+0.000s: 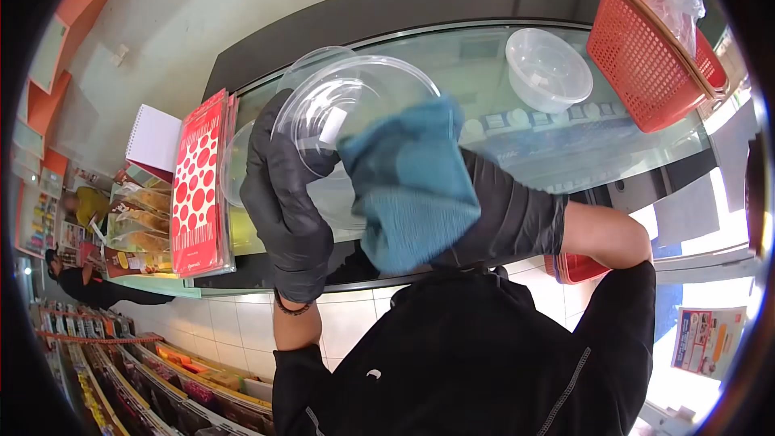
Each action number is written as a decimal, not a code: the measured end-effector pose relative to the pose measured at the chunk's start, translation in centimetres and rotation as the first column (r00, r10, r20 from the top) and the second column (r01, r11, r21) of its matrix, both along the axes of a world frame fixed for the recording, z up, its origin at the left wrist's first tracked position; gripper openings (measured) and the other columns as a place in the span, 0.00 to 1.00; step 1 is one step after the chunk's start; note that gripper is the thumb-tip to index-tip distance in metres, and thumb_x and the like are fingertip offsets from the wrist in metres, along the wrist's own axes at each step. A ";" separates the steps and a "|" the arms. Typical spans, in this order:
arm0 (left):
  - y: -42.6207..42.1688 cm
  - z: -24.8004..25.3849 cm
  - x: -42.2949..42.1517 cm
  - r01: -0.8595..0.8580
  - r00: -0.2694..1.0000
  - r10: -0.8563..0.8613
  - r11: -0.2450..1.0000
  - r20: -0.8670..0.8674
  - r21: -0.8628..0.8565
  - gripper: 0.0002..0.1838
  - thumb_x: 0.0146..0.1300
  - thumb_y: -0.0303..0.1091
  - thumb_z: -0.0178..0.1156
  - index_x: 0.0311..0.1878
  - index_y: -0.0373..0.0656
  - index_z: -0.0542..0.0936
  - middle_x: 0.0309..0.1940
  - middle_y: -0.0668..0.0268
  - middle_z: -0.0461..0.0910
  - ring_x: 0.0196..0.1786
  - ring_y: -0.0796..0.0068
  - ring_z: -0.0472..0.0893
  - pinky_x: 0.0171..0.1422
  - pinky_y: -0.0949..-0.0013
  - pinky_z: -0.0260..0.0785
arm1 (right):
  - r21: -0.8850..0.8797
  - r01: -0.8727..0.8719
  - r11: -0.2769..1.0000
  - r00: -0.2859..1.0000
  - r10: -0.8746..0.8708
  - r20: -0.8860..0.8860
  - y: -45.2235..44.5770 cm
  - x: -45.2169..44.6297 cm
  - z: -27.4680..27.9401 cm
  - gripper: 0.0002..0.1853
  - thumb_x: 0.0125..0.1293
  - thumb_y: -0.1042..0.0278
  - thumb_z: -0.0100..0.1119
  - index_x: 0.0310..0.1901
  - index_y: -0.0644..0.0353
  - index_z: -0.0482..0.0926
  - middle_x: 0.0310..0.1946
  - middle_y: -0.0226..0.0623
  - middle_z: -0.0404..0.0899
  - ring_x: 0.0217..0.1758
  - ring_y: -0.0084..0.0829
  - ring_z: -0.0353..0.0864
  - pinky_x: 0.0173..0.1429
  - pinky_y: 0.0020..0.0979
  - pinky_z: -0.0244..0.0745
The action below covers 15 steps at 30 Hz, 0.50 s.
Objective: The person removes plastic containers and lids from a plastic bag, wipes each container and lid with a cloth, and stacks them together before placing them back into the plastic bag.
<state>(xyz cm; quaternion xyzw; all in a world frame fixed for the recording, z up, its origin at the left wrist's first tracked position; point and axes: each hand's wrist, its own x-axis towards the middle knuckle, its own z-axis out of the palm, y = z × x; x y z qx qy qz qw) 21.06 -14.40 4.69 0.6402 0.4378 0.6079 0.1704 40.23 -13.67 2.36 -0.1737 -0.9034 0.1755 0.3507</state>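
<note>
My left hand (286, 186), in a black glove, grips the left side of a clear round plastic container (387, 81) with a small white sticker. My right hand (504, 210), also black-gloved, holds a blue cloth (416, 194) against or just in front of the container's right side. The cloth is blurred and covers most of the right fingers. Behind and left of the container, more clear round plastic edges show over the glass counter (476, 73); their exact shape is hard to tell. Farther right on the glass stands a translucent plastic tub (549, 73).
Red baskets (646, 56) with a plastic bag (678, 12) stand at the counter's right end. On the left are red dotted cards (198, 194), a spiral notepad (153, 137) and packaged food (139, 218). Stocked shelves (161, 371) and a person in black (89, 282) are at lower left.
</note>
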 end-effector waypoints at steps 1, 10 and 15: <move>0.0 0.1 0.3 0.006 1.000 -0.006 1.000 -0.001 -0.001 0.25 0.76 0.42 0.43 0.65 0.30 0.69 0.53 0.53 0.79 0.46 0.69 0.81 0.50 0.70 0.74 | -0.150 -0.019 0.989 0.997 0.008 -0.071 -0.3 -0.2 -0.7 0.23 0.64 0.65 0.62 0.60 0.59 0.72 0.56 0.40 0.76 0.58 0.35 0.77 0.65 0.37 0.72; 0.8 -2.1 0.9 0.149 0.984 -0.132 0.978 -0.122 0.146 0.26 0.75 0.42 0.43 0.65 0.30 0.70 0.53 0.48 0.79 0.53 0.60 0.80 0.60 0.61 0.71 | -0.292 -0.168 0.942 0.946 0.071 -0.316 -1.2 -1.1 -4.1 0.32 0.58 0.60 0.69 0.63 0.63 0.70 0.60 0.46 0.72 0.63 0.39 0.72 0.69 0.40 0.67; -0.7 -1.1 1.1 0.199 0.974 -0.198 0.980 -0.108 -0.006 0.24 0.76 0.38 0.43 0.64 0.29 0.70 0.54 0.50 0.79 0.52 0.64 0.80 0.58 0.62 0.72 | -0.275 -0.119 0.954 0.980 0.068 -0.189 0.9 1.3 -1.7 0.33 0.58 0.60 0.67 0.64 0.61 0.69 0.62 0.45 0.71 0.65 0.41 0.71 0.72 0.40 0.63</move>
